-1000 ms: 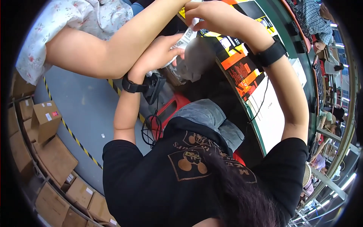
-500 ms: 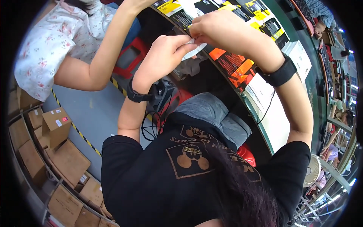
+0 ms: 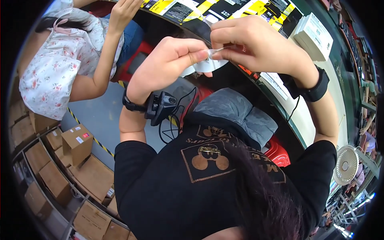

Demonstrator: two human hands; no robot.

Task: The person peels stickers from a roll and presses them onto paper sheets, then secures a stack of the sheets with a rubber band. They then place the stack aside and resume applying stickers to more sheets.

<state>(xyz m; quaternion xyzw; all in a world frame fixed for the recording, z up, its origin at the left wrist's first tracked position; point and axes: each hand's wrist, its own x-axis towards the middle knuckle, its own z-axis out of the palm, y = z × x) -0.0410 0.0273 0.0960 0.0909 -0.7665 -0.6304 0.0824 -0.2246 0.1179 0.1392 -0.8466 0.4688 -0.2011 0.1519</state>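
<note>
My left hand [image 3: 166, 64] pinches a curled white strip of label paper [image 3: 216, 65] between thumb and fingers, above the table's near edge. A small dark printed mark shows on the strip. My right hand [image 3: 258, 46] is closed at the strip's upper edge, thumb and fingertips pressed together close to my left thumb. Whether it grips the strip itself or a label on it is hidden by the fingers. Beyond both hands, black and yellow printed boxes [image 3: 178, 13] lie on the table.
A stack of white boxes or cards [image 3: 314, 37] stands right of my right hand. At the left sits a co-worker in a floral top [image 3: 50, 90], one hand raised by the table. Cardboard boxes [image 3: 78, 144] fill shelving at lower left. A fan [image 3: 346, 165] stands at the right.
Both hands have come lower and nearer with the strip, and more of it shows between them. The view has shifted, hiding most of the orange boxes behind my right hand.
</note>
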